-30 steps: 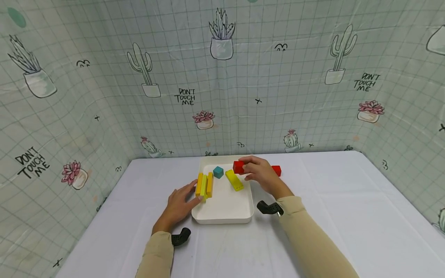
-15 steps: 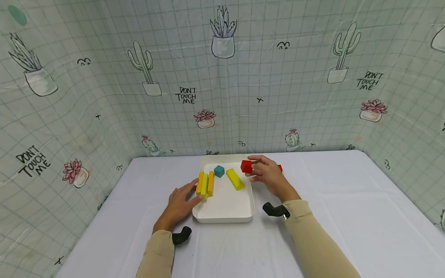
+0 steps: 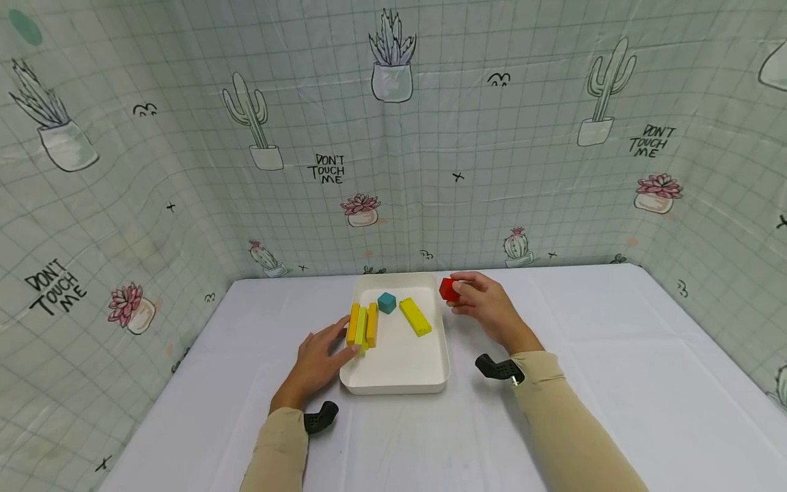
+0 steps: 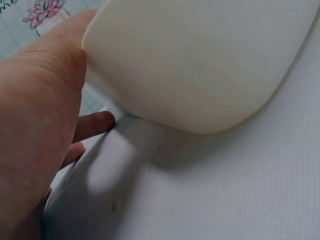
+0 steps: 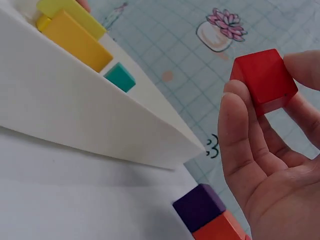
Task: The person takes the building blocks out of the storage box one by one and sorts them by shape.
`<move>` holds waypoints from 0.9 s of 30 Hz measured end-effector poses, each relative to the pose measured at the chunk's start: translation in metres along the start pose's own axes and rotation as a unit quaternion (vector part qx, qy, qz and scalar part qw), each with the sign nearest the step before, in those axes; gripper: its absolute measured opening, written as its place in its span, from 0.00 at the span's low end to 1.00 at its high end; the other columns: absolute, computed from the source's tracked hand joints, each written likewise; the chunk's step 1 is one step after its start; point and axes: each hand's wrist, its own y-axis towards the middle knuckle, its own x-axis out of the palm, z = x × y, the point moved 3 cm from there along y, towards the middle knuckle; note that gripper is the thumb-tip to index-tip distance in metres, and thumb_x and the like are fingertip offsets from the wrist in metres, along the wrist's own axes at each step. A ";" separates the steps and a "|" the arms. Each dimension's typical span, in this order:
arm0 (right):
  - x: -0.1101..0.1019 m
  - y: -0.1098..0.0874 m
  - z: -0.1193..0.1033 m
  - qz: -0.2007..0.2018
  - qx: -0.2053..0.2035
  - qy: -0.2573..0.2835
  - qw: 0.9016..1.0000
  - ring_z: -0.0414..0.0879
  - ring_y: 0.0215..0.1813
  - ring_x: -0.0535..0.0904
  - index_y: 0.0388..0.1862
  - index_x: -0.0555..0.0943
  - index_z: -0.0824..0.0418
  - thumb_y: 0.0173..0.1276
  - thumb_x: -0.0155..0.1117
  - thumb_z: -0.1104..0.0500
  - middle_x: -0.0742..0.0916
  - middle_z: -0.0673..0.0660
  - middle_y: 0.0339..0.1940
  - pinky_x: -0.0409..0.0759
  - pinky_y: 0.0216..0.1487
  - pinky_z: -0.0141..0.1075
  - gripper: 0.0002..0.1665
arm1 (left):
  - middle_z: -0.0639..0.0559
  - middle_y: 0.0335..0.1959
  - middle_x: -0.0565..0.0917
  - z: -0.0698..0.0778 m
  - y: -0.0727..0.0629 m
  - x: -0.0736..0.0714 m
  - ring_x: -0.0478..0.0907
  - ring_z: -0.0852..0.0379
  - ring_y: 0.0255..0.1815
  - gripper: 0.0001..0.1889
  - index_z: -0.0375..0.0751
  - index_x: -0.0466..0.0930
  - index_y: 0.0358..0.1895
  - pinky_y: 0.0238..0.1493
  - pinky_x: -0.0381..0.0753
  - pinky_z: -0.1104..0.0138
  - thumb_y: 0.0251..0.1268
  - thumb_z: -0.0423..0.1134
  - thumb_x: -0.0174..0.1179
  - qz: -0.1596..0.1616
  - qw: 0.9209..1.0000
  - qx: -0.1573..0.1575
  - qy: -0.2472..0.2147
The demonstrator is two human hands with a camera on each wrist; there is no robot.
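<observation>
My right hand [image 3: 488,304] pinches a red cube [image 5: 265,80] between thumb and fingers. In the head view it holds the cube just outside the far right corner of a white tray [image 3: 399,372]. At the tray's left wall is my left hand [image 3: 316,362], thumb over the rim and the other fingers outside. Beside that thumb, inside the tray, several long yellow blocks [image 3: 371,326] stand side by side. A teal cube [image 3: 387,303] sits near the tray's back, and a single lime-yellow block [image 3: 415,317] lies slanted towards the right wall.
In the right wrist view, a purple cube [image 5: 200,207] and an orange cube [image 5: 220,228] sit on the table outside the tray; my right hand hides them in the head view. A patterned cloth wall [image 3: 418,171] rises behind the white table [image 3: 615,376].
My right hand has moved right with the red cube, from over the tray's right side to just past its rim. My left hand stays at the tray's left wall.
</observation>
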 end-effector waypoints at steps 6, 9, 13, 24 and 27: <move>-0.013 -0.001 -0.002 0.010 -0.004 0.000 1.000 0.53 0.45 0.84 0.68 0.71 0.67 0.75 0.63 0.54 0.77 0.65 0.61 0.85 0.48 0.37 0.29 | 0.45 0.72 0.72 0.000 0.000 0.000 0.56 0.41 0.78 0.38 0.55 0.58 0.80 0.76 0.36 0.40 0.70 0.54 0.60 0.004 1.000 0.000 0.001; -0.019 -0.002 -0.003 0.012 -0.004 0.000 1.000 0.51 0.45 0.84 0.68 0.71 0.66 0.75 0.63 0.54 0.77 0.64 0.61 0.85 0.48 0.37 0.28 | 0.45 0.72 0.72 0.000 0.000 0.000 0.56 0.41 0.78 0.37 0.55 0.58 0.80 0.76 0.36 0.40 0.70 0.54 0.60 0.005 1.000 -0.001 0.001; -0.028 -0.004 -0.004 0.021 -0.009 -0.011 1.000 0.48 0.44 0.84 0.69 0.69 0.70 0.75 0.63 0.56 0.78 0.65 0.60 0.85 0.49 0.38 0.31 | 0.46 0.72 0.72 0.000 0.000 0.000 0.56 0.41 0.78 0.37 0.55 0.58 0.80 0.76 0.36 0.40 0.70 0.55 0.59 0.003 1.000 0.001 0.002; -0.049 -0.005 -0.003 0.045 -0.009 -0.082 0.996 0.50 0.52 0.81 0.71 0.71 0.65 0.75 0.62 0.52 0.76 0.64 0.65 0.84 0.52 0.38 0.31 | 0.47 0.73 0.71 0.001 0.000 -0.001 0.56 0.42 0.78 0.37 0.56 0.58 0.80 0.76 0.35 0.41 0.70 0.55 0.59 0.002 1.000 0.002 0.008; -0.053 -0.006 -0.003 0.050 -0.003 -0.079 0.996 0.52 0.54 0.79 0.72 0.69 0.65 0.76 0.62 0.52 0.75 0.65 0.66 0.83 0.53 0.36 0.32 | 0.47 0.73 0.71 0.000 -0.001 0.000 0.56 0.41 0.77 0.37 0.55 0.58 0.80 0.76 0.36 0.40 0.70 0.55 0.59 0.002 1.000 0.004 0.011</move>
